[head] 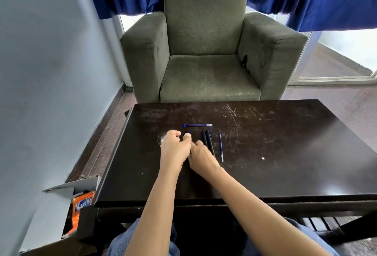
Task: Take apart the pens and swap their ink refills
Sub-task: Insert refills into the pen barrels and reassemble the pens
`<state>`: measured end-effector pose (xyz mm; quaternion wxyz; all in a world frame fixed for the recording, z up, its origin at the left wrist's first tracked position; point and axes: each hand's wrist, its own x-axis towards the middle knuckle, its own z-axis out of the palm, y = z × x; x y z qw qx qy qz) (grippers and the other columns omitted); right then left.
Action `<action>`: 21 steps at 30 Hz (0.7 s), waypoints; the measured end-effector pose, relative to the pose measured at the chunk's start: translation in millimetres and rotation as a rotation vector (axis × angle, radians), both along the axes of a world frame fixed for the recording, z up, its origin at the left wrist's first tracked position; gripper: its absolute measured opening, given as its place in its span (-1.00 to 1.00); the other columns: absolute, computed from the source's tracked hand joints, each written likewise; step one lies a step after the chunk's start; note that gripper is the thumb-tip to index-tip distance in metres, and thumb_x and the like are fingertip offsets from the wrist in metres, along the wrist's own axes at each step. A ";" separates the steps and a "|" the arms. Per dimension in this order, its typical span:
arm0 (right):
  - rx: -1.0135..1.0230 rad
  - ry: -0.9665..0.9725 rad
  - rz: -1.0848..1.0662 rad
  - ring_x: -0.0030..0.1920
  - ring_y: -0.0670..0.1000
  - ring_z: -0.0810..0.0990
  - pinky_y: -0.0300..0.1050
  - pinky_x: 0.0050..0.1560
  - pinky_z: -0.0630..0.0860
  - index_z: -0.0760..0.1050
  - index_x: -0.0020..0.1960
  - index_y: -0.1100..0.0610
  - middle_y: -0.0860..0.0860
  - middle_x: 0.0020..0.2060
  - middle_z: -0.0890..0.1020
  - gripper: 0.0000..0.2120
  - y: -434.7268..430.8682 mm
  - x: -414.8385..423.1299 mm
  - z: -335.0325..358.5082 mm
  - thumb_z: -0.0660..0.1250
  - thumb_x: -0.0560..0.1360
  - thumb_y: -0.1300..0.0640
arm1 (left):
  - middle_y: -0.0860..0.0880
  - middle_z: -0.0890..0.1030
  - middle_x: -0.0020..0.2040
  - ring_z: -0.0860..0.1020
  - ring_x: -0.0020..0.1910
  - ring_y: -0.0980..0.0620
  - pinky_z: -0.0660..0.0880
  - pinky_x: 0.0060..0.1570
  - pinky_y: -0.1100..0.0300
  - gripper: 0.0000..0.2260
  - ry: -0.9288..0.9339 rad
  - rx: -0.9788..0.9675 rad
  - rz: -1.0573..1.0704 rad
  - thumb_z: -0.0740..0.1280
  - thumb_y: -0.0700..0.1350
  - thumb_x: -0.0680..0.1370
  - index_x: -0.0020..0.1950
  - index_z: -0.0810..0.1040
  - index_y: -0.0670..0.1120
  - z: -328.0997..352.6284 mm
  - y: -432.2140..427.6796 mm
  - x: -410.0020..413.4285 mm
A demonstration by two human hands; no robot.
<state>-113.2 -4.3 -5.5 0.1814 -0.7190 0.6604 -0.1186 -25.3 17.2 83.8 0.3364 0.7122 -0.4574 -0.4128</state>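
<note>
My left hand (175, 148) and my right hand (200, 156) meet over a black pen (187, 132) on the dark table (265, 164), both closed around it; only its far tip shows past my left thumb. Two more black pens (206, 138) lie side by side just right of my right hand. One blue ink refill (221, 146) lies lengthwise to their right. Another blue refill (196, 125) with a pale end lies crosswise beyond my hands.
A grey-green armchair (206, 51) stands right behind the table's far edge. A wall (51, 72) runs along the left. An open box with an orange snack packet (81, 208) sits on the floor by the table's near left corner.
</note>
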 end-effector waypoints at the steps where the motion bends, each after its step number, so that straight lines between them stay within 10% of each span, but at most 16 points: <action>1: 0.034 0.016 0.035 0.15 0.21 0.48 0.09 0.06 0.50 0.35 0.32 0.17 0.19 0.14 0.43 -0.70 0.0 3.0 -2.8 0.13 0.60 0.18 | -0.06 0.49 0.32 0.51 0.21 0.00 0.36 0.00 0.24 -0.65 -0.005 -0.001 0.003 0.25 -0.02 0.59 0.35 0.41 -0.08 -0.2 -0.1 0.5; 13: 0.105 -0.041 -0.151 0.01 0.18 0.63 0.04 -0.01 0.60 0.55 0.01 0.22 0.14 -0.02 0.62 -0.88 1.7 3.6 -8.7 0.36 0.48 0.25 | -0.06 0.48 0.32 0.50 0.21 0.00 0.37 0.00 0.22 -0.66 -0.047 -0.001 -0.002 0.24 -0.03 0.60 0.36 0.40 -0.07 -1.9 -4.9 6.5; 21: 0.325 -1.130 -0.425 -0.25 0.05 0.67 -0.13 -0.35 0.64 0.48 0.08 0.28 0.19 -0.07 0.64 -0.70 7.6 6.2 37.3 0.44 0.39 0.36 | -0.10 0.42 0.37 0.46 0.27 -0.07 0.38 0.00 0.16 -0.59 -0.115 0.017 -0.046 0.12 0.04 0.63 0.44 0.28 -0.10 1.3 -4.3 4.5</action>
